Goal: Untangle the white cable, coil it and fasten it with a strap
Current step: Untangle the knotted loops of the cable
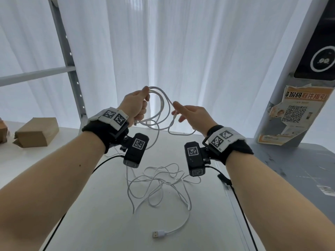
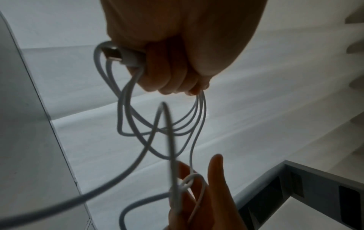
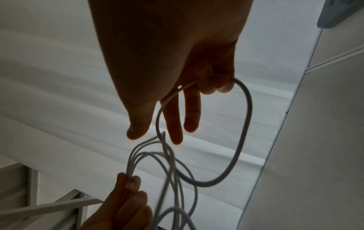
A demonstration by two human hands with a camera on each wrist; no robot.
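My left hand [image 1: 138, 105] is raised above the table and grips several loops of the white cable [image 1: 159, 113] in a fist. In the left wrist view a connector end [image 2: 116, 56] sticks out of that fist [image 2: 167, 70]. My right hand [image 1: 186, 112] is level with it, a little to the right. Its index and middle fingers [image 3: 173, 124] are straight, and its two smaller fingers curl round a strand [image 3: 246, 124] that hangs in a loop. The remaining cable lies tangled on the white table [image 1: 101, 223] below the hands [image 1: 159, 183], ending in a USB plug [image 1: 157, 234] near me.
A brown cardboard box [image 1: 36, 133] sits at the table's left, beside a grey metal rack post [image 1: 72, 75]. A grey pillar with an orange poster [image 1: 297, 113] stands at the right, above a grey mat [image 1: 299, 169]. White curtains hang behind. Black camera cords [image 1: 241, 211] trail from both wrists.
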